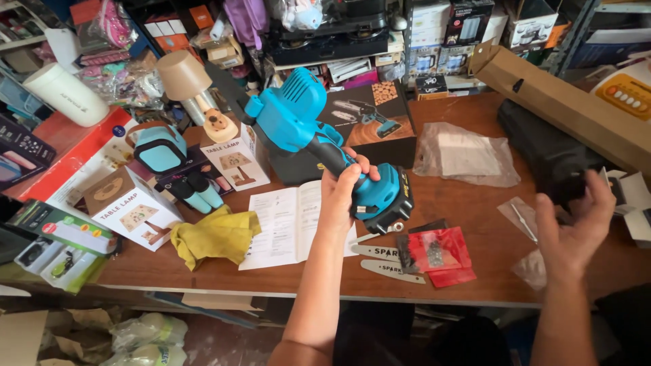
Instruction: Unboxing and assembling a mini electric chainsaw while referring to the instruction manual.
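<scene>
My left hand (342, 193) grips the black handle of a blue cordless mini chainsaw (298, 115) and holds it up above the wooden table (475, 210). A blue and black battery (383, 200) sits at the tool's base, just right of my fingers. Out to the right, my right hand (573, 227) hovers with fingers spread and holds nothing, close to a black case (542, 152) and small clear plastic bags (519, 217).
An open paper manual (285, 224), a yellow cloth (217, 234), two saw bars (386, 261) and a red packet (437, 254) lie near the front edge. Lamp boxes (129, 207), the tool's box (369, 115) and a long cardboard box (563, 105) crowd the back.
</scene>
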